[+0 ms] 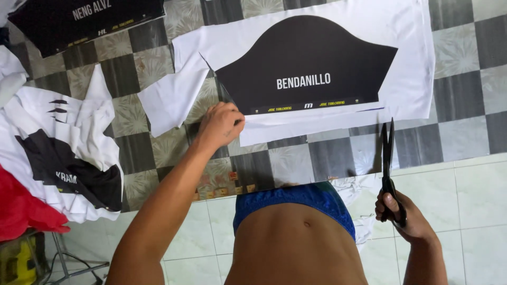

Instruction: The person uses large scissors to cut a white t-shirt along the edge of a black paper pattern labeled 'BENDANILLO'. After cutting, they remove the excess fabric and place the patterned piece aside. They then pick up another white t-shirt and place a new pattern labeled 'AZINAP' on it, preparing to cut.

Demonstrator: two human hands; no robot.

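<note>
A white fabric sheet [401, 47] printed with a black curved panel [309, 55] lies on a checkered table [296, 163]. My left hand [221, 124] pinches the sheet at the panel's lower left corner, where a cut strip of white fabric [174, 95] hangs off to the left. My right hand [404, 216] holds black scissors [388, 153] by the handles, blades closed and pointing up, near the table's front edge and apart from the fabric.
Another black printed piece [79, 21] lies at the table's top left. A heap of white and black fabric scraps [58, 142] and a red cloth [21, 208] hang at the left. White floor tiles [475, 200] lie below the table edge.
</note>
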